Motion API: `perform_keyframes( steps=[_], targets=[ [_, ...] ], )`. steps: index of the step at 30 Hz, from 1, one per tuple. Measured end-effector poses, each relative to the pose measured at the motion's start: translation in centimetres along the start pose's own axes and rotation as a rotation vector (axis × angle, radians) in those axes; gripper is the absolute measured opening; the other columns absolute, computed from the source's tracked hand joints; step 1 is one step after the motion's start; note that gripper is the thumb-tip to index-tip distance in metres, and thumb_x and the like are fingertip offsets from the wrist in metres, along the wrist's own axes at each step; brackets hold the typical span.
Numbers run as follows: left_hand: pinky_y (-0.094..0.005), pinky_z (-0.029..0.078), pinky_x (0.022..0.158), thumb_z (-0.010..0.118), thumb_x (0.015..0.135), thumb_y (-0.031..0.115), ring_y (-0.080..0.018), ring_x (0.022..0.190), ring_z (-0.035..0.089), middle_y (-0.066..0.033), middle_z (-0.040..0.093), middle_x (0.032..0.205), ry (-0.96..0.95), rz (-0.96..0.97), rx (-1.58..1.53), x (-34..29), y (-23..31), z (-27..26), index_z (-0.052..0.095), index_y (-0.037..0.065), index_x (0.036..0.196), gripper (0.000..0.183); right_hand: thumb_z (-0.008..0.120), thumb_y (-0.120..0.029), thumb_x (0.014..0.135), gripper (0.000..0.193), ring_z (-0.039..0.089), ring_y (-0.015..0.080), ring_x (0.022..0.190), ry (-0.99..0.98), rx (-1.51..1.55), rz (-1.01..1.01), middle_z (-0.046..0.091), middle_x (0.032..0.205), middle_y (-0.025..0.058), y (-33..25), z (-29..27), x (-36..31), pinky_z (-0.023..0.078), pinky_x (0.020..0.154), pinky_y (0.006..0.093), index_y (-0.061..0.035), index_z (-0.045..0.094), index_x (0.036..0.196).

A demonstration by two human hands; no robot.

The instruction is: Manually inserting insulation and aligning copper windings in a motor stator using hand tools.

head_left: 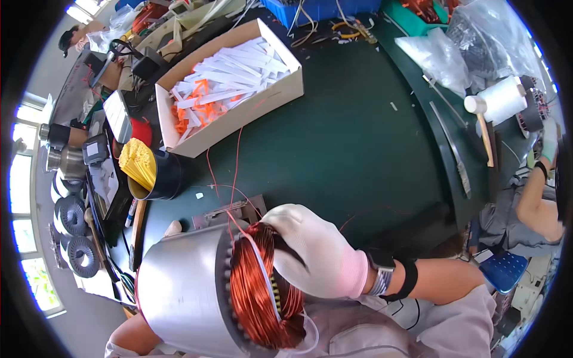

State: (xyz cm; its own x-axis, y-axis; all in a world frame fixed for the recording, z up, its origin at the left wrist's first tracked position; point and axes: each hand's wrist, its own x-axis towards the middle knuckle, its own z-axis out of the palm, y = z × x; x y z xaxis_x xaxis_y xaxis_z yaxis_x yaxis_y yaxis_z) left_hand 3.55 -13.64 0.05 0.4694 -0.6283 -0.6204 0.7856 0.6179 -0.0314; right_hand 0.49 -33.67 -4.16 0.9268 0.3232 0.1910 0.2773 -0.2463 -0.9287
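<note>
A motor stator [182, 280], a smooth silvery cylinder, lies tilted in front of me, its open end facing right. Bundled copper windings [250, 277] bulge from that end, with a white sleeve [267, 268] running across them. My right hand [319, 250], in a white glove with a pink cuff, is closed on the upper edge of the windings, fingertips partly hidden in the coil. Thin red wires rise from there toward the box. Around the stator's far side comes my left hand [173, 229], holding it; only a fingertip shows, the rest hidden behind the cylinder.
On the dark green table [358, 137] stands a cardboard box [239, 124] of white and orange strips. Left of it is a black cup [167, 173] of yellow sticks. A mallet [483, 131], a metal strip [450, 149] and plastic bags lie right. Another person's arm [534, 191] shows far right.
</note>
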Motion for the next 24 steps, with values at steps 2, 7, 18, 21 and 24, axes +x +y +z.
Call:
perform_keyframes(
  steps=[2,7,18,21,24],
  targets=[
    [-0.0475,0.043,0.118,0.042,0.109,0.056,-0.03,0.136,0.059,-0.0158,0.055,0.154,0.069,0.015,0.05,3.5,-2.2,2.0,0.046,0.006,0.156,0.069,0.07,-0.011,0.087,0.034,0.063,0.0421,0.105,0.027,-0.005,-0.018,0.063,0.115,0.0239,0.5,1.9,0.1,0.053,0.093,0.0476,0.0045,0.061,0.116],
    [-0.0472,0.044,0.118,0.042,0.109,0.055,-0.03,0.136,0.059,-0.0157,0.055,0.153,0.155,0.103,0.139,2.9,-0.7,0.1,0.046,0.006,0.156,0.068,0.071,-0.005,0.083,0.036,0.06,0.0425,0.103,0.14,-0.019,-0.179,0.062,0.113,0.0226,2.2,2.8,0.0,0.049,0.094,0.0502,0.0038,0.06,0.116],
    [-0.0466,0.045,0.116,0.044,0.109,0.053,-0.0299,0.134,0.059,-0.0155,0.055,0.152,0.092,0.355,0.365,-7.7,1.6,-9.8,0.045,0.005,0.156,0.067,0.063,-0.015,0.095,0.025,0.06,0.0448,0.1,0.148,-0.048,-0.047,0.061,0.105,0.0253,0.5,2.5,-1.2,0.049,0.092,0.0502,0.0046,0.061,0.11],
    [-0.0465,0.046,0.116,0.044,0.109,0.053,-0.0299,0.134,0.059,-0.0155,0.055,0.152,0.047,0.401,0.448,-6.9,2.2,-9.8,0.045,0.005,0.156,0.067,0.062,-0.015,0.096,0.024,0.06,0.0441,0.099,0.125,-0.113,-0.049,0.061,0.106,0.0249,1.1,2.1,-1.3,0.049,0.091,0.0496,0.0045,0.061,0.111],
    [-0.0463,0.046,0.116,0.044,0.109,0.052,-0.0299,0.134,0.06,-0.0154,0.055,0.152,-0.001,0.449,0.515,-5.0,3.4,-11.0,0.044,0.005,0.156,0.066,0.068,-0.02,0.095,0.033,0.061,0.0417,0.103,0.18,-0.255,-0.141,0.064,0.11,0.0229,1.3,1.0,-1.9,0.05,0.093,0.0485,0.0041,0.062,0.116]
  ],
)
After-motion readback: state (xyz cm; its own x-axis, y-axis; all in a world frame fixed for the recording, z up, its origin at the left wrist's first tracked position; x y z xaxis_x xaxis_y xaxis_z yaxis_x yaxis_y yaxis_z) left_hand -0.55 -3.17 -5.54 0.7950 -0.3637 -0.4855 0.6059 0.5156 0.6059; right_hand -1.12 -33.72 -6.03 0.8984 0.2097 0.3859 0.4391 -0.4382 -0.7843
